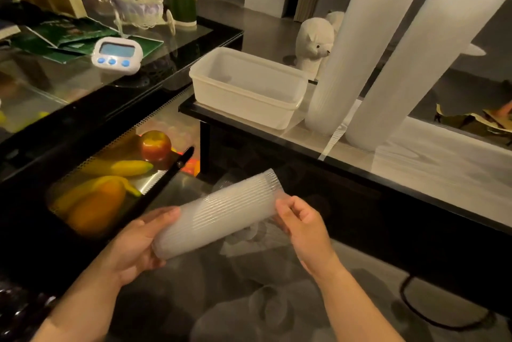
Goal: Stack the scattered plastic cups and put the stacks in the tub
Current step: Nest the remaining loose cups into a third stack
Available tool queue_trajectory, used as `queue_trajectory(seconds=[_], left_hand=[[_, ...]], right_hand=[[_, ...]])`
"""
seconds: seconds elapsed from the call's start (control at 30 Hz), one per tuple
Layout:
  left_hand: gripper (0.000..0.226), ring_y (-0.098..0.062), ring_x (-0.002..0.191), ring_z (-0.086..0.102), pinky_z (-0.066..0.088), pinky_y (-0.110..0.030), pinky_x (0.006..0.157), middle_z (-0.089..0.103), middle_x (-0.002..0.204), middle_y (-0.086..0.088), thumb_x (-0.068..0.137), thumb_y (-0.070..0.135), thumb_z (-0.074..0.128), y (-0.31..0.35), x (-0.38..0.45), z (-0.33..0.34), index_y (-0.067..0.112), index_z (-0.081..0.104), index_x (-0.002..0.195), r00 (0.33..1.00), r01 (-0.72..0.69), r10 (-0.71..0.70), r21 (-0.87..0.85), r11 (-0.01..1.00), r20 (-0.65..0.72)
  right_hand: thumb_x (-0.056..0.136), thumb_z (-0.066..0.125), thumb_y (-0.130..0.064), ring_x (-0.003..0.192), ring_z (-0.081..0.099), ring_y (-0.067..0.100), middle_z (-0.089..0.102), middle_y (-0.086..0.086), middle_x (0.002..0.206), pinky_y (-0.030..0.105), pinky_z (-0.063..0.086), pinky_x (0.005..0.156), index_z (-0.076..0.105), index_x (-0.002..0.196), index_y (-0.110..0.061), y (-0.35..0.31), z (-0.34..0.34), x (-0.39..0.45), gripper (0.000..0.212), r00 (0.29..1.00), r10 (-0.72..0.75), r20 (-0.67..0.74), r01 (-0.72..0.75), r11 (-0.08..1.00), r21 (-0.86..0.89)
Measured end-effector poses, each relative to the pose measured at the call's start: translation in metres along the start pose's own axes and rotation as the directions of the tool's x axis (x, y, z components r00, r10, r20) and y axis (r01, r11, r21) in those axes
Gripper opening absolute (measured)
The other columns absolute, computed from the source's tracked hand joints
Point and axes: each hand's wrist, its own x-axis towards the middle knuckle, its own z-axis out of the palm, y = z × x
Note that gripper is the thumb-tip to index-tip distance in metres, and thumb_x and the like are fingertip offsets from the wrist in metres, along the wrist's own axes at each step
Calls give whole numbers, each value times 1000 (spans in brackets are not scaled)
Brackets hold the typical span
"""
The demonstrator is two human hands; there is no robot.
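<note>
Gripping cup stack, both hands' fingers clamped, tub beyond, tall stacks beside.

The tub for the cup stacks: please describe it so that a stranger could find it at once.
Look at the glass table on the right. At its far left corner sits the tub, a white rectangular plastic box, open and empty. Unlike the two tall cup stacks beside it, it is low and wide.

No writing reads clearly from here: the timer's screen looks blank and the green packets' print blurs.
</note>
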Motion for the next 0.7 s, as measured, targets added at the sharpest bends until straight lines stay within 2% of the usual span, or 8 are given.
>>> queue_trajectory(seconds=[0.07, 0.2, 0.27, 0.37, 0.43, 0.5, 0.6, 0.7], left_hand=[[40, -24, 70, 59, 38, -23, 38, 61, 98, -10, 64, 39, 83, -8, 0, 12, 28, 69, 100, 1000, 29, -29, -29, 999, -10], [41, -23, 70, 58, 36, -24, 46, 63, 93, -8, 66, 40, 81, 3, 8, 13, 28, 70, 103, 997, -32, 32, 10, 999, -70], [40, -22, 72, 58, 36, -25, 48, 63, 96, -8, 68, 42, 76, 12, 15, 7, 28, 69, 105, 993, -34, 37, 26, 999, -111], [31, -22, 73, 58, 35, -25, 50, 63, 96, -6, 78, 42, 66, 21, 21, -1, 29, 67, 106, 988, -48, 47, -5, 999, -145], [22, -20, 72, 58, 37, -24, 48, 62, 93, -3, 82, 41, 65, 23, 26, -4, 30, 67, 101, 984, -38, 35, -17, 999, -173], [16, -19, 71, 57, 39, -22, 45, 60, 91, -2, 86, 40, 66, 21, 28, -6, 29, 68, 98, 976, -17, 13, -19, 1000, -218], [14, -18, 74, 56, 38, -23, 49, 59, 90, -1, 84, 39, 69, 12, 30, -11, 30, 69, 95, 967, 5, -9, -18, 1000, -253], [12, -19, 77, 55, 37, -24, 55, 59, 92, -1, 85, 38, 68, 9, 27, -16, 30, 69, 95, 969, -7, 1, -24, 1000, -246]], right_hand=[[88, 51, -50, 122, 56, 12, 62, -4, 131, 32, 46, 106, 67, 118, -18, 6, -6, 3, 46, 999, 38, 37, -32, 989, -147], [81, 34, -84, 141, 30, 1, 31, -23, 154, 36, 24, 121, 24, 153, -38, 15, -12, 22, 86, 942, 185, 281, -66, 921, -384], [87, 30, -77, 134, 38, 3, 42, -20, 141, 37, 28, 119, 36, 147, -35, 13, -10, 34, 73, 944, 188, 272, -79, 928, -365], [98, 40, -56, 118, 55, 11, 58, -16, 123, 39, 47, 102, 49, 120, -49, 29, 3, 51, 25, 994, 110, -18, -109, 928, -357], [91, 55, -58, 121, 53, 19, 51, -11, 133, 42, 47, 101, 45, 126, -51, 47, 13, 60, 38, 989, 146, -9, -118, 759, -641], [87, 58, -61, 138, 38, 29, 28, -3, 155, 43, 37, 112, 34, 146, -42, 71, 23, 68, 66, 927, 361, 105, -98, 501, -860], [94, 54, -48, 141, 34, 33, 13, 8, 163, 40, 33, 115, 40, 148, -28, 105, 24, 80, 59, 886, 449, 114, -12, 267, -964], [92, 61, -28, 135, 42, 28, 38, 9, 152, 35, 35, 114, 66, 119, -23, 126, 15, 78, 28, 922, 376, 94, -98, 460, -883]])
